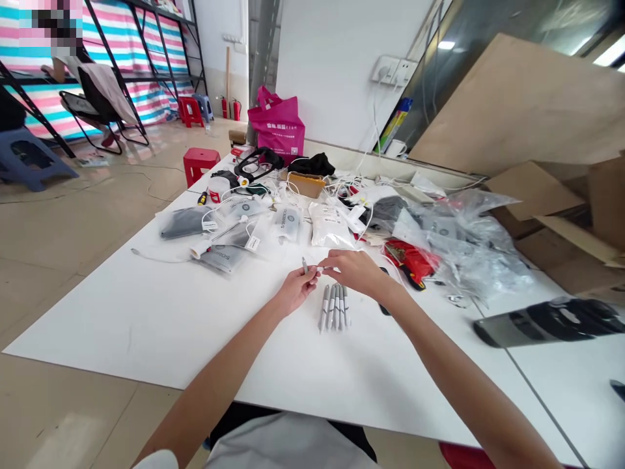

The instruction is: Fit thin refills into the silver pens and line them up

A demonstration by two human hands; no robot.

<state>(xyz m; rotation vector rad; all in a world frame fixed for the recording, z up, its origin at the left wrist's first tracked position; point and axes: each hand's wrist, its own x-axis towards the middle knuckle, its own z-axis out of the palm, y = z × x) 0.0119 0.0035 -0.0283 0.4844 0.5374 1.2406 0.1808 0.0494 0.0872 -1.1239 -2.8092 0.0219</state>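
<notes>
My left hand point(295, 291) pinches a slim grey marker pen point(305, 265) upright between its fingertips. My right hand point(354, 272) reaches in from the other side, its fingertips on a small white piece point(321, 268) close to the left hand's fingers. Just below both hands, several grey and white marker pens point(334, 308) lie side by side on the white table point(146, 326). The fingers hide part of the small white piece, so its exact form is unclear.
Sealed plastic packets, white cables, a red pouch point(410, 260) and crumpled clear plastic point(469, 244) crowd the table's far half. A dark cylindrical object point(547, 322) lies at the right. A magenta bag point(277, 125) and a red stool point(200, 163) stand beyond the table.
</notes>
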